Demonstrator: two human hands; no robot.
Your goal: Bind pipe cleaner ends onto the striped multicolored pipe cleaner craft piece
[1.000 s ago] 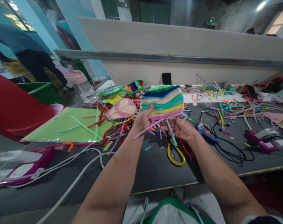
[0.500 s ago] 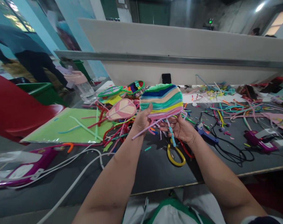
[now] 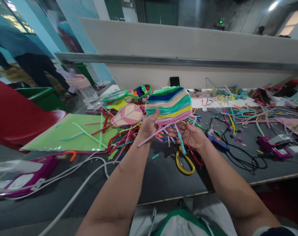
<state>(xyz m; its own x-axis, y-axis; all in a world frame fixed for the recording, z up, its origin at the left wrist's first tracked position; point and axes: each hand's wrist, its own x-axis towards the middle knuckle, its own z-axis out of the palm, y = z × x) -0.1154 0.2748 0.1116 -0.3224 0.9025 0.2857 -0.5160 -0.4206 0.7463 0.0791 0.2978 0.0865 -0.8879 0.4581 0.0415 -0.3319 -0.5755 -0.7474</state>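
I hold up a rounded panel of striped pipe cleaners above the dark table; its bands run green, blue, cream, teal, yellow and pink. My left hand grips its lower left edge, thumb on the front. My right hand is curled under its lower right edge, among loose pink ends. A light blue pipe cleaner hangs down past my right hand's fingers. A yellow loop lies on the table just below.
A pink oval panel and a green sheet lie to the left. Glue guns rest at the left and right, with white and black cables. Loose pipe cleaners litter the back. A person stands far left.
The striped panel and both hands have risen slightly and shifted a little left. The grip looks the same.
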